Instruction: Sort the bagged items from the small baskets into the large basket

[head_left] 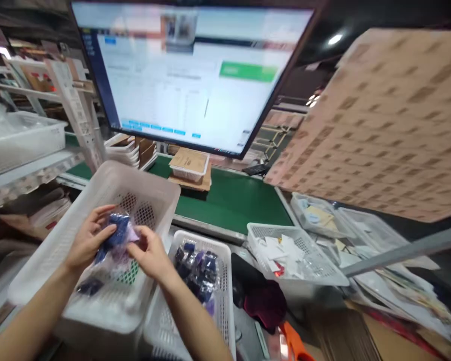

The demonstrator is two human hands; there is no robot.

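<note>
Both my hands hold a small clear plastic packet with blue and purple contents [117, 236] over a white perforated basket [97, 200]. My left hand [87, 239] grips the packet's left side with curled fingers. My right hand [150, 254] pinches its right end. A dark blue packet [90, 286] lies on the basket's floor. To the right stands a second white basket [221, 296] filled with several similar blue and purple packets [197, 268].
A large monitor [190, 75] hangs above a green conveyor belt [233, 200] carrying a small tray with a brown box [190, 165]. A white basket of paper slips [285, 250], a stack of cardboard cartons [391, 125], a dark red cloth [265, 303] and orange scissors [295, 343] are to the right.
</note>
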